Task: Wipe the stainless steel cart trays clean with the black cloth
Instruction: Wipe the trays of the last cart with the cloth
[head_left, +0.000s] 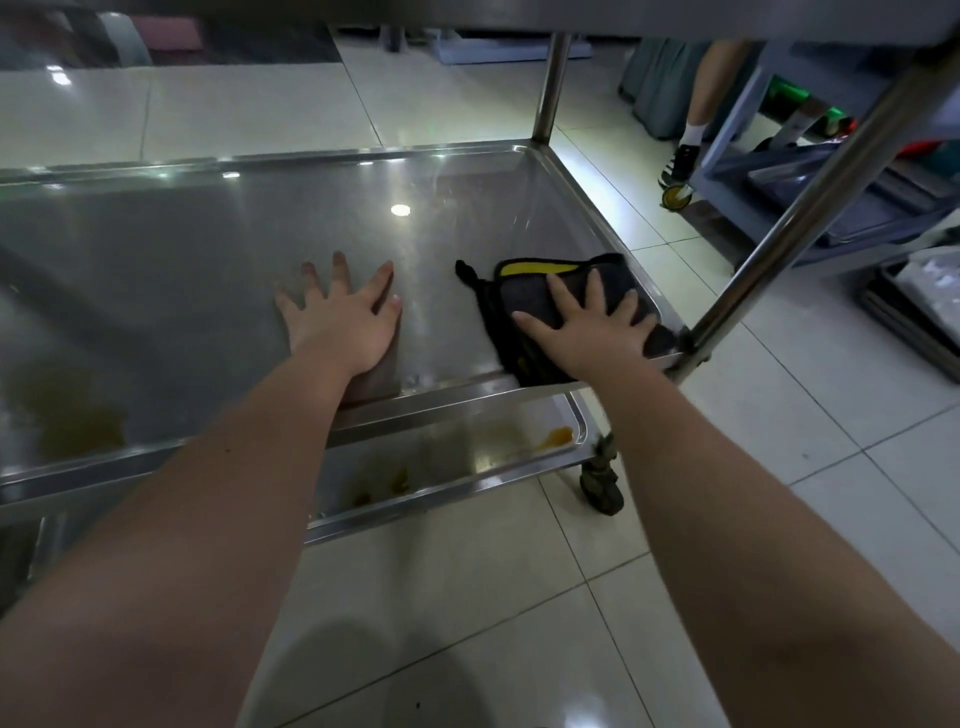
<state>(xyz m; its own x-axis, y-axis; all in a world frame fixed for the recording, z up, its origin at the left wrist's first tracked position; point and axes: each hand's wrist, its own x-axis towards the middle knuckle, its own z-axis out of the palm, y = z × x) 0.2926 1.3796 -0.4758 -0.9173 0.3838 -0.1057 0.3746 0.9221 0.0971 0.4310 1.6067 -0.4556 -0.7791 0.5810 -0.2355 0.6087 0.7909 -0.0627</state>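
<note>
Head view. Right hand: fingers straight and spread, pressed flat on the black cloth, nothing gripped. Left hand: fingers also straight and splayed, palm down on bare steel, holding nothing, well apart from the cloth.

The cloth is folded and lies in the near right corner of the middle tray. Its near end hangs over the tray's near rim and its right side touches the right rim. The long axis runs roughly near to far, along the right edge. A yellow panel shows at the far end, and a thin black tail pokes out toward the tray's left. No label or writing can be read on it.

A yellow-brown smear sits toward the near left of the middle tray. The lower tray carries orange-brown stains near its right corner. A steel post rises from the near right corner, with a caster below on the tiled floor. Beyond the right edge are a grey cart and a person's leg in a white sock.
</note>
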